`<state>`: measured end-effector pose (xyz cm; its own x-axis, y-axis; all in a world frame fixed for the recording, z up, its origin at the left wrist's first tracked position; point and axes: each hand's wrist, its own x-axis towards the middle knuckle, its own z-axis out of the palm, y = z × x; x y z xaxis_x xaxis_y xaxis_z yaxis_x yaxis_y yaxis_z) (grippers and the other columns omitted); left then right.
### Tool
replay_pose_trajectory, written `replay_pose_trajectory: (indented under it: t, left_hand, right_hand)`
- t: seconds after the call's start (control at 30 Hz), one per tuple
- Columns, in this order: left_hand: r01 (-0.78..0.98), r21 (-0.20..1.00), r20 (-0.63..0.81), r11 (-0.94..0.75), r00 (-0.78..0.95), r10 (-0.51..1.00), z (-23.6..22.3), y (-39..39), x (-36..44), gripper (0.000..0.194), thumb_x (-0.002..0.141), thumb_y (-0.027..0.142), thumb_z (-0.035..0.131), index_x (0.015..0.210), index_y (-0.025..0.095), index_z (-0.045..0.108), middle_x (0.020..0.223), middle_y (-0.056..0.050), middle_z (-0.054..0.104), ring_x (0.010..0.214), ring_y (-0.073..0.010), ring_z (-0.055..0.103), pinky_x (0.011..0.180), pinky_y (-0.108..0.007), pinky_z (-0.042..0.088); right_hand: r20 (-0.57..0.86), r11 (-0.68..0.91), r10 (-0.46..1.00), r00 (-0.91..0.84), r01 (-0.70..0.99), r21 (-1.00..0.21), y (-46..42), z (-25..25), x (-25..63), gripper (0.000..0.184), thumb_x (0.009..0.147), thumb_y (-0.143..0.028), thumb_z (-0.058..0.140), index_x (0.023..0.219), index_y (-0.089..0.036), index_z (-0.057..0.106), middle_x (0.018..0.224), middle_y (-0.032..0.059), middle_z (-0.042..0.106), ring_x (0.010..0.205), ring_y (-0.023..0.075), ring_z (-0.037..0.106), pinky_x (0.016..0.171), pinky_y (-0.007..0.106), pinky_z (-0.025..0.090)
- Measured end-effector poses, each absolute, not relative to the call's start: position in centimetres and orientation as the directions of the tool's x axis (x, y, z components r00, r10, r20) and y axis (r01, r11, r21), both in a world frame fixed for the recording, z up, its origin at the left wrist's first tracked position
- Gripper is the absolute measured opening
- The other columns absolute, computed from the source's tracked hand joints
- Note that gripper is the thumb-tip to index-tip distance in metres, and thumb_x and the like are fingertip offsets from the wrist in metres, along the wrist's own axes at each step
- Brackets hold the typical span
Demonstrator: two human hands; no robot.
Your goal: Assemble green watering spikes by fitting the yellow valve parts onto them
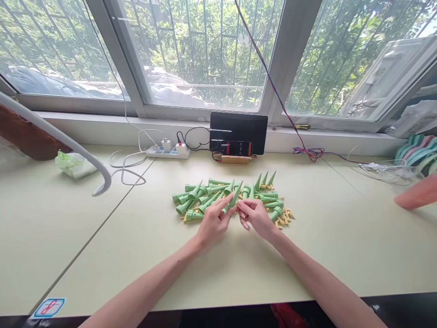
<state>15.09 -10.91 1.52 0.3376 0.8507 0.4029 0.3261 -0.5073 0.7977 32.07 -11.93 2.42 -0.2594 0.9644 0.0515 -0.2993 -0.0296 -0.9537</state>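
Between the thumb and fingers of my left hand (215,221) is a green plastic cone-shaped spike (235,195), its tip pointing up and to the right. Close beside it, my right hand (257,217) is closed in a pinch at the spike's lower end. A small yellow piece seems to be at those fingertips, though it is mostly hidden. Several more green spikes (187,206) with ribbed caps lie in a pile around both hands. Small yellow pegs (284,219) are scattered under and beside them, mostly on the right. Three spikes (265,180) stand upright at the back right.
Behind the pile, a phone (237,148) leans against a dark screen (252,132). A power strip (169,152) with cables sits to its left. A white curved bar (68,136) reaches in from the left, and red-blue wires (309,152) lie at the back right.
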Motion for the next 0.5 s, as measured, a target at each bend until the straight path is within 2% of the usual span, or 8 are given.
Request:
replay_pose_trajectory:
  t: [0.17, 0.3, 0.5]
  left_hand:
    - [0.351, 0.810, 0.361, -0.470, 0.335, 0.871, 1.88, -11.12, 15.10, 0.046, 0.095, 0.038, 0.052, 0.138, 0.021, 0.054, 0.091, -0.003, 0.058, 0.043, -0.0011, 0.025, 0.040, -0.019, 0.026]
    - [0.380, 0.802, 0.354, -0.461, 0.319, 0.879, 1.88, -11.10, 15.05, 0.045, 0.094, 0.039, 0.052, 0.132, 0.016, 0.059, 0.083, -0.002, 0.059, 0.046, -0.0041, 0.030, 0.042, -0.020, 0.028]
    - [0.424, 0.786, 0.343, -0.450, 0.306, 0.888, 1.81, -11.04, 14.99, 0.042, 0.094, 0.042, 0.050, 0.117, 0.011, 0.067, 0.064, 0.002, 0.051, 0.047, -0.0078, 0.031, 0.045, -0.021, 0.030]
  right_hand:
    - [0.129, 0.112, 0.967, -0.221, -0.087, -0.990, -12.24, 2.50, 32.03, 0.036, 0.093, -0.040, 0.057, 0.064, -0.018, 0.054, 0.047, -0.0054, 0.048, 0.033, 0.0098, 0.048, 0.035, 0.023, 0.035]
    - [0.212, 0.234, 0.955, -0.206, 0.084, -0.969, -12.53, 2.26, 31.93, 0.037, 0.096, -0.039, 0.052, 0.064, -0.020, 0.050, 0.045, -0.0051, 0.050, 0.035, 0.0105, 0.048, 0.040, 0.024, 0.036]
    - [0.459, 0.508, 0.861, -0.217, 0.382, -0.772, -12.51, 1.77, 31.88, 0.039, 0.098, -0.028, 0.046, 0.061, -0.021, 0.040, 0.050, -0.0035, 0.048, 0.046, 0.0105, 0.042, 0.054, 0.025, 0.036]
